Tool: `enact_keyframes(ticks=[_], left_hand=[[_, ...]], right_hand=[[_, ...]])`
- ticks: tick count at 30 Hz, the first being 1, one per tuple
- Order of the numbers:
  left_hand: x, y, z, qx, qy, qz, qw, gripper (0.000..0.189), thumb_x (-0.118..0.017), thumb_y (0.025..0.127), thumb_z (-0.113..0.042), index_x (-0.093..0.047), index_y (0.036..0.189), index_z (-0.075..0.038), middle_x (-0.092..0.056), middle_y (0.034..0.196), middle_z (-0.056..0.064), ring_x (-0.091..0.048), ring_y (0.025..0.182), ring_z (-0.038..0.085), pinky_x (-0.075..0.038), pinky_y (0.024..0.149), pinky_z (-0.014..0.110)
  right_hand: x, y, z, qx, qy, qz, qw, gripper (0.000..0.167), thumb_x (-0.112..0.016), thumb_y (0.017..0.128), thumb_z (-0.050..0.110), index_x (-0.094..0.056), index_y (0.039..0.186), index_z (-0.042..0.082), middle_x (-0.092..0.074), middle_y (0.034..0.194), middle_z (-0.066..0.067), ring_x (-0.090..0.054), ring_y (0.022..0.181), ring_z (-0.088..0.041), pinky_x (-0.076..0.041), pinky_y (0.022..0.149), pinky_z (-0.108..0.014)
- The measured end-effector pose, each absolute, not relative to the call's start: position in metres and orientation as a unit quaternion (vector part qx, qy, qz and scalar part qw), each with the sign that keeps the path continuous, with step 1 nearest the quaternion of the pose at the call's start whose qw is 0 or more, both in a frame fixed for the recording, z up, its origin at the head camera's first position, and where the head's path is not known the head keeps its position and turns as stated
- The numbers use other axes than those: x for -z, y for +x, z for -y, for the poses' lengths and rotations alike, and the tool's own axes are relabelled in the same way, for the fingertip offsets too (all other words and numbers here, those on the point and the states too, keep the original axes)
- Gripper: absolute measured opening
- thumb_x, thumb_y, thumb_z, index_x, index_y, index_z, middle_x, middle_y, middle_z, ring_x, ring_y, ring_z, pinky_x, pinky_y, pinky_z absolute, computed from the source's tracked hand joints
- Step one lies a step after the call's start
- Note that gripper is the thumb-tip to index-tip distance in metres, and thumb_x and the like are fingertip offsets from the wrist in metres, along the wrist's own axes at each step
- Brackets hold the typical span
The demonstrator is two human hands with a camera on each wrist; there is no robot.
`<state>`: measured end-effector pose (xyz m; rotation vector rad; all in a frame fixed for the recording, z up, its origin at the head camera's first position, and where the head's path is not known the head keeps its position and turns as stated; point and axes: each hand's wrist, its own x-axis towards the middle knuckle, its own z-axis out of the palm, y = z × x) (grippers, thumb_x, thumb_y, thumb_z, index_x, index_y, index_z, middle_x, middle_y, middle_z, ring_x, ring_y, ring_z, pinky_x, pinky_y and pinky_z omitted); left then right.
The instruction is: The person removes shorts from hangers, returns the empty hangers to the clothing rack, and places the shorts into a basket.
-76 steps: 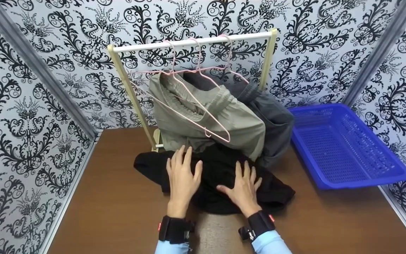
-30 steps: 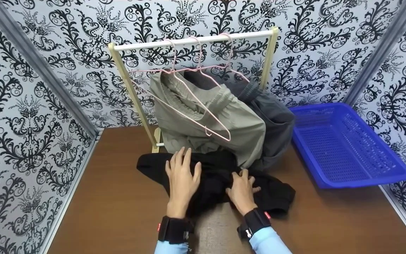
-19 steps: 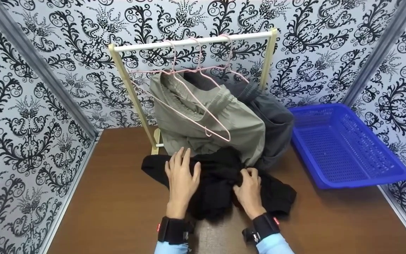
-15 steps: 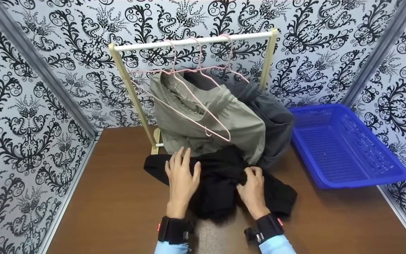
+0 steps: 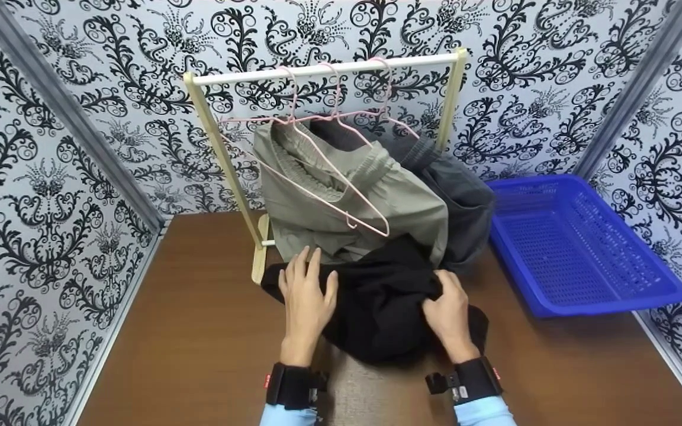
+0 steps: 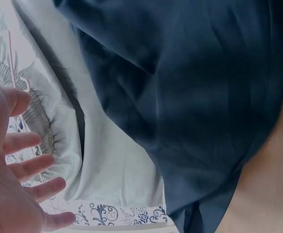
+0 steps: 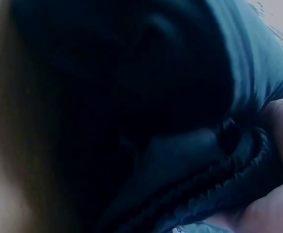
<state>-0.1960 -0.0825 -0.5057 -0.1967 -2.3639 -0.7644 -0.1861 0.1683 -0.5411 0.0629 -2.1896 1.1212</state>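
Observation:
Black pants [image 5: 376,302] lie bunched on the brown table in front of a clothes rack. My right hand [image 5: 451,313] grips their upper right part, thumb against curled fingers. A gathered elastic waistband [image 7: 214,179] shows beside that hand in the right wrist view. With spread fingers, my left hand [image 5: 308,299] hovers over the left part of the pants. The left wrist view shows its palm [image 6: 10,194] holding nothing, beside the dark cloth. Khaki pants [image 5: 400,207] on a pink hanger [image 5: 370,204] hang just behind, overlapped by the black cloth at the bottom.
The rack has a white bar [image 5: 246,77] and pale wooden posts [image 5: 222,160]. Dark grey pants [image 5: 465,207] hang behind the khaki ones. At the right sits a blue perforated basket [image 5: 530,290]. Patterned walls [image 5: 554,118] enclose the brown table [image 5: 199,331].
My right hand went from spread fingers on the black pants to gripping them, then moved right, drawing the cloth rightward and bunching it. The left hand stayed in place.

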Motion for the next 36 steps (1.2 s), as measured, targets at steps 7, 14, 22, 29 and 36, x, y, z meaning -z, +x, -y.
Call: enact_keyframes(ticks=[7,14,22,29,36], left_hand=[[0.505,-0.196,0.081,0.296,-0.07,0.902,0.306,0.049,-0.069,0.097,-0.022,-0.059,0.141,-0.003,-0.053,0.148,0.021,-0.046,0.137,0.043,-0.028,0.11,0.074],[0.505,-0.198,0.081,0.293,-0.072,0.901,0.311,0.048,-0.068,0.097,-0.023,-0.061,0.14,-0.002,-0.054,0.147,0.021,-0.047,0.136,0.043,-0.029,0.109,0.075],[0.505,-0.198,0.079,0.297,-0.075,0.899,0.313,0.048,-0.069,0.096,-0.022,-0.061,0.139,-0.001,-0.054,0.146,0.022,-0.048,0.135,0.044,-0.028,0.109,0.074],[0.506,-0.198,0.076,0.298,-0.082,0.897,0.316,0.047,-0.068,0.096,-0.021,-0.061,0.138,0.0,-0.054,0.144,0.022,-0.049,0.133,0.044,-0.031,0.106,0.075],[0.507,-0.197,0.072,0.296,-0.087,0.894,0.324,0.046,-0.068,0.096,-0.022,-0.062,0.137,0.0,-0.055,0.143,0.022,-0.05,0.133,0.044,-0.032,0.105,0.075]], right_hand=[[0.528,-0.182,-0.185,-0.479,-0.011,0.83,0.285,0.048,-0.06,0.071,-0.02,-0.067,0.116,-0.006,-0.066,0.117,-0.025,-0.063,0.111,-0.046,-0.049,0.096,-0.058],[0.514,-0.179,-0.204,-0.524,-0.058,0.814,0.243,0.048,-0.059,0.078,-0.014,-0.066,0.123,-0.003,-0.068,0.124,-0.023,-0.064,0.116,-0.039,-0.048,0.098,-0.046],[0.499,-0.175,-0.221,-0.563,-0.083,0.78,0.262,0.043,-0.061,0.08,-0.015,-0.067,0.121,-0.003,-0.07,0.118,-0.018,-0.059,0.102,-0.002,-0.044,0.091,-0.015],[0.49,-0.172,-0.235,-0.578,-0.103,0.764,0.268,0.036,-0.059,0.08,-0.013,-0.066,0.113,-0.004,-0.065,0.096,0.007,-0.058,0.091,-0.007,-0.046,0.083,-0.018],[0.487,-0.173,-0.245,-0.587,-0.121,0.752,0.274,0.038,-0.054,0.078,-0.015,-0.063,0.113,-0.005,-0.058,0.093,0.002,-0.053,0.089,-0.009,-0.045,0.078,-0.018]])
